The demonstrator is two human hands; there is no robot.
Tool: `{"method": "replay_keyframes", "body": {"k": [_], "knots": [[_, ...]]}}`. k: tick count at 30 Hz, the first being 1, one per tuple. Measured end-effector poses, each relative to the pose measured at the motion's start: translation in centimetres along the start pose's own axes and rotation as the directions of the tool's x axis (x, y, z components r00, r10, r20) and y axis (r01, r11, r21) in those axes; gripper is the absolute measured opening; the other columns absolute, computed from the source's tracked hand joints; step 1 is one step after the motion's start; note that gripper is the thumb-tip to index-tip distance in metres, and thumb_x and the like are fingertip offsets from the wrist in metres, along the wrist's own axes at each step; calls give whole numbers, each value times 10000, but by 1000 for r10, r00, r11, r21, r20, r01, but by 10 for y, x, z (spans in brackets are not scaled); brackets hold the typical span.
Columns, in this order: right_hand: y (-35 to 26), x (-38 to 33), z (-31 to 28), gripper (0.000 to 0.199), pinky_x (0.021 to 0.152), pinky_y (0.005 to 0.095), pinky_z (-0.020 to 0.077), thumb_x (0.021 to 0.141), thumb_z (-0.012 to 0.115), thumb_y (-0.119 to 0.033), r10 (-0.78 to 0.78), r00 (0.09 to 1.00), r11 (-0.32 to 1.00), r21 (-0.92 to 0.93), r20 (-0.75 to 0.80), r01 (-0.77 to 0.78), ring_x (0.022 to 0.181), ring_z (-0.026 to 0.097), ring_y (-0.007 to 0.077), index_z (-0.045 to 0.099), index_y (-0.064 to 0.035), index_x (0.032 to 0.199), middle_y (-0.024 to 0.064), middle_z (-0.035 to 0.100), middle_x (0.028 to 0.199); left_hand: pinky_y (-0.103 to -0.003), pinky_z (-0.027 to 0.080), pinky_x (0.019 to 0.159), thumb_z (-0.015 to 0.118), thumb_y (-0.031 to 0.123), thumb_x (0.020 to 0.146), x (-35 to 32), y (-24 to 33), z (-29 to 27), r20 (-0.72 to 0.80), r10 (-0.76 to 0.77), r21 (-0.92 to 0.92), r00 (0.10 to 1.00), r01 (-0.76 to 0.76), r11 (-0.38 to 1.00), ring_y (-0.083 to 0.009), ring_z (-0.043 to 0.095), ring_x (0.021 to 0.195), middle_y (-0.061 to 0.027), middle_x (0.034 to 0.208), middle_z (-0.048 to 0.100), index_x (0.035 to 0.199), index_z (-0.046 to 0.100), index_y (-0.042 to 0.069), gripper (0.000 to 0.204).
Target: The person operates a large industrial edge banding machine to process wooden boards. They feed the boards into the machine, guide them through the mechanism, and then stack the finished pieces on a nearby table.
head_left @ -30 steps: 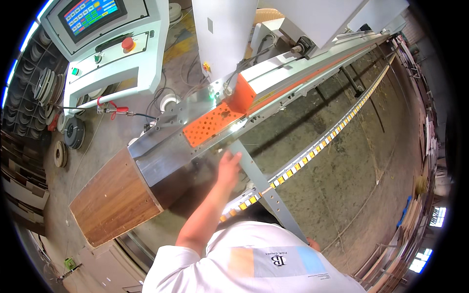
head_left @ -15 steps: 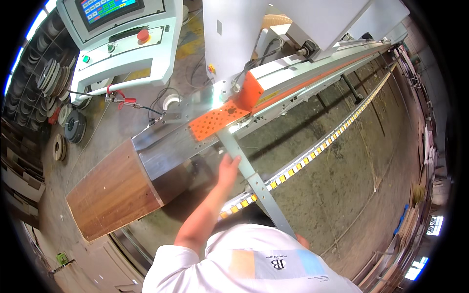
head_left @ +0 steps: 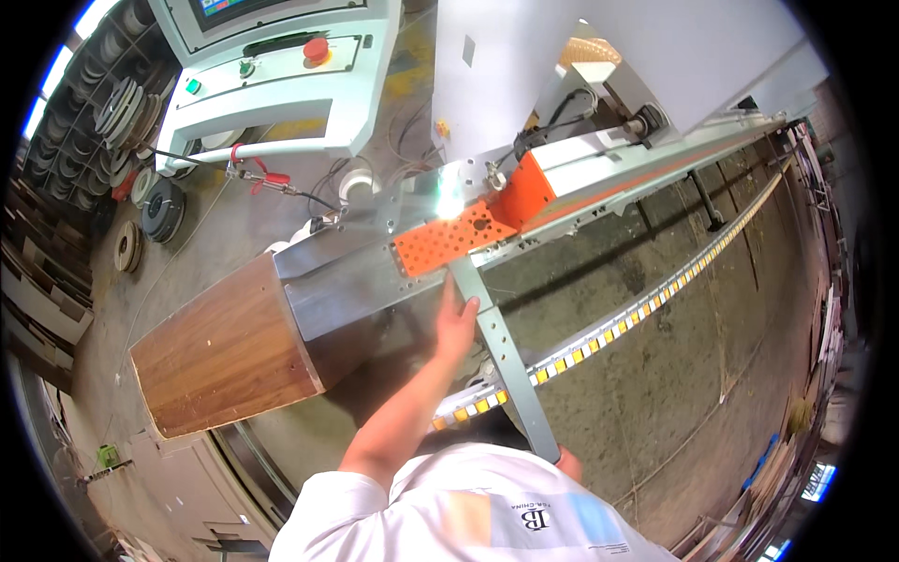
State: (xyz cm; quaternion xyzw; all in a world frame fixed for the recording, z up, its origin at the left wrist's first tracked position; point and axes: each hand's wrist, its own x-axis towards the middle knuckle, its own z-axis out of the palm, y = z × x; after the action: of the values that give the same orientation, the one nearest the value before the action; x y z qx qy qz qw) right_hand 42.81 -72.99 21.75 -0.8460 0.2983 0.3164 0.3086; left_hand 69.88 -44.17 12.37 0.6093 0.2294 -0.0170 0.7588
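Left hand (head_left: 456,326) pinching grey strip (head_left: 512,377); right hand (head_left: 569,464) at near end (can't tell grip).

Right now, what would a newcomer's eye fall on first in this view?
The perforated bright-orange metal plate on the machine near the centre. Just below it, the left hand touches a narrow grey panel that slants down to the right hand, partly hidden, at lower centre-right. At upper left, a red mushroom push button stands out on the white control console.
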Motion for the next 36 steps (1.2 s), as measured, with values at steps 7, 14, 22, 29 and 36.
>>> {"method": "replay_keyframes", "body": {"k": [7,14,22,29,36], "knots": [[16,18,6,461,857,426,556,756,847,-347,-41,999,999,-14,-1,41,1019,743,398,739,-35,1078,231,761,988,-272,516,905,629,57,999,4,19,9,-9,-141,-104,990,140,985,-113,627,1051,-89,1283,681,1673,242,122,779],[5,25,-12,477,853,426,558,738,860,-338,-13,1000,1000,-28,-1,13,1010,747,393,733,-37,1085,238,756,973,-259,512,752,637,63,1000,12,23,25,-1,-138,-84,990,138,987,-92,616,878,-64,1084,707,1669,245,123,777],[0,45,-46,544,850,404,565,716,890,-377,-3,1000,996,-91,-30,0,1011,757,361,733,-22,1097,219,765,978,-260,501,531,666,110,1008,28,7,63,3,-78,-42,997,78,996,-68,591,662,-35,865,710,1673,246,200,792],[-1,71,-91,525,828,405,574,676,883,-389,-9,1000,1000,-28,-1,9,963,771,327,764,-31,1041,201,775,971,-276,531,533,683,144,1006,39,20,114,41,-179,9,983,179,984,-72,594,667,-38,891,707,1669,256,206,791],[49,117,-129,510,819,424,582,679,894,-379,-37,999,991,-133,-34,32,916,767,307,759,-61,1054,181,774,968,-269,538,545,657,155,1013,56,16,177,97,-224,-3,970,225,974,-89,612,684,-30,859,686,1674,239,230,786]]}}
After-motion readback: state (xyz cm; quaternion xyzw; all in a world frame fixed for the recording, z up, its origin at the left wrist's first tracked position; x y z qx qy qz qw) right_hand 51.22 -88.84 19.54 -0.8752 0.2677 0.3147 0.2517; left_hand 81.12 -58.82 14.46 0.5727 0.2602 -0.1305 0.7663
